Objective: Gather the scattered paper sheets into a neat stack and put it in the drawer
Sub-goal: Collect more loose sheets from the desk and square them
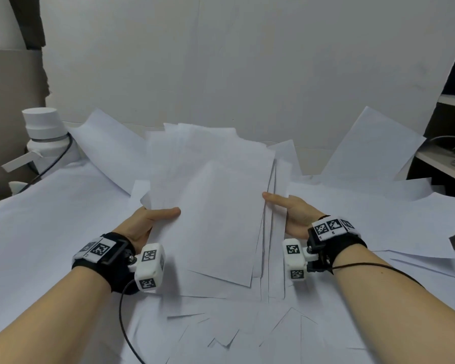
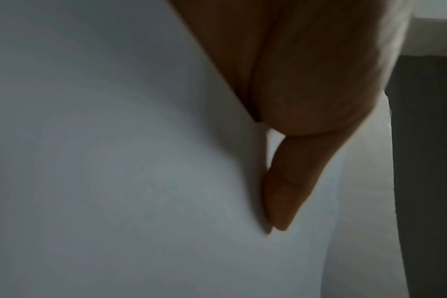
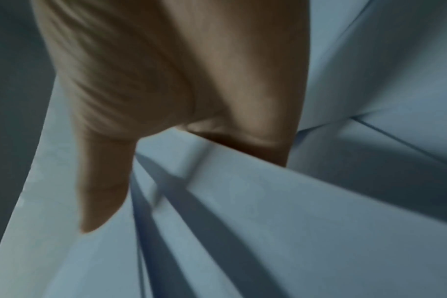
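Note:
A loose, uneven bundle of white paper sheets (image 1: 210, 195) is held up off the table between both hands. My left hand (image 1: 153, 219) pinches its left edge, thumb on top and fingers hidden beneath. My right hand (image 1: 286, 208) pinches the right edge the same way. In the left wrist view the thumb (image 2: 288, 181) presses flat on the top sheet (image 2: 115, 161). In the right wrist view the thumb (image 3: 102, 181) lies on fanned sheet edges (image 3: 217, 201). More sheets (image 1: 373, 151) lie scattered around. No drawer is in view.
The table (image 1: 50, 219) is covered with white paper. A white cylindrical device (image 1: 45, 137) with a black cable stands at the back left. A dark shelf unit (image 1: 447, 153) holding cables is at the right. A white wall rises behind.

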Motion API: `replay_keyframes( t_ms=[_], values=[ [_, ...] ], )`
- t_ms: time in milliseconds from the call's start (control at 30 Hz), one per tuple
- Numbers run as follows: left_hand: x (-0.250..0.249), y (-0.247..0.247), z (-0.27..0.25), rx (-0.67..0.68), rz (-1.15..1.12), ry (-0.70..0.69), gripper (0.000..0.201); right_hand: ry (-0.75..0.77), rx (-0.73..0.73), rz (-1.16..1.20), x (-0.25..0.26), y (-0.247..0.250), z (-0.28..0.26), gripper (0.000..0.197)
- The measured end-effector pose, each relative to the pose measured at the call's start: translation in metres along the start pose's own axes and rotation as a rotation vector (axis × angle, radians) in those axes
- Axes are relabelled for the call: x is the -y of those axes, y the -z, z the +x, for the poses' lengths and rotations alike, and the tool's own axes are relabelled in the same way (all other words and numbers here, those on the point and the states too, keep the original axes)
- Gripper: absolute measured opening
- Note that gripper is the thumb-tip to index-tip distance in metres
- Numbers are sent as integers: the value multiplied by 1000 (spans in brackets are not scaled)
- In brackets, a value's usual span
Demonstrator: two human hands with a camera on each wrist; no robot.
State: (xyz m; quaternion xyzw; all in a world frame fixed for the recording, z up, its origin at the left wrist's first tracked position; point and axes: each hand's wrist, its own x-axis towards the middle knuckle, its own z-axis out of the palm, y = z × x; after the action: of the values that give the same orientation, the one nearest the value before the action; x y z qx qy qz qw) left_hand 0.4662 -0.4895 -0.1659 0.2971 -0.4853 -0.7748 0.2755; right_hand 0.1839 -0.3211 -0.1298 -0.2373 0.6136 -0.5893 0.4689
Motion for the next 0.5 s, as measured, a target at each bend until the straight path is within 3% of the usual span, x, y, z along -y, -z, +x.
replay_keyframes(
  t_ms=[100,233,367,500],
  values=[
    [-1,-4,3,28,91,71,58,-2,24,26,-8,-1,4,57],
    [5,15,28,-90,337,96,67,-20,-77,-14,-20,0,12,44],
    [4,5,20,-87,424,71,34,-68,-77,-2,-32,-6,20,41],
    [8,-8,18,-35,340,44,44,-83,5,111,-31,-20,21,40]
  ],
)
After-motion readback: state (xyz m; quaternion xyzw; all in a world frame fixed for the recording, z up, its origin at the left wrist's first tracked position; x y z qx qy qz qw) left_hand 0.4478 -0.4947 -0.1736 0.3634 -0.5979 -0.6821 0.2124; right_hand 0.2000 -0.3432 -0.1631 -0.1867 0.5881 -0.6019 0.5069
